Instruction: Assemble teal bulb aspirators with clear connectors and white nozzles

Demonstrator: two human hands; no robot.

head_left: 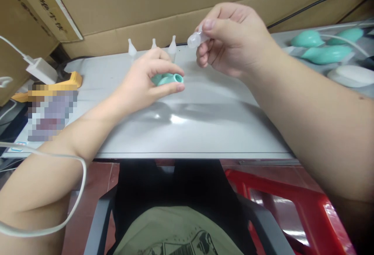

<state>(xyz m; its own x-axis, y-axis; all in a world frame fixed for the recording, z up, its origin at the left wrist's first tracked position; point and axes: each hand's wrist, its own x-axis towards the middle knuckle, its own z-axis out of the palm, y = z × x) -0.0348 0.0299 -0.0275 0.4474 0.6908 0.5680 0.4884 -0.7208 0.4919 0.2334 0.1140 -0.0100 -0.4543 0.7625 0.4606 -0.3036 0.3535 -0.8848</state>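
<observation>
Your left grip (153, 69) is part-curled around a teal bulb (168, 79), fingers over the top, thumb underneath. The bulb's round open neck pokes out between the fingertips, facing right toward your other hand. Your right grip (230, 38) is closed in a pinch: thumb and fingers have a translucent nozzle (194, 40), wide end pointing left. Nozzle and bulb are apart, nozzle higher in view and to the right of the neck. Both are in front of you, over the white worktop (189, 138).

Behind your left grip, three more nozzles stand upright in a row, narrow ends up: left one (132, 48), middle one (154, 43) partly hidden by your hand, right one (173, 45). At the far right you've got more teal bulbs (329, 54) grouped together, with a white rounded object (350, 76) just in front of them.

On your left: yellow power strip (76, 79), white adapter (43, 70) on it, and a pixelated item (52, 116) I can't identify. White cable (84, 177) loops across your left arm in view. Red stool (309, 198) below the worktop, right side.
</observation>
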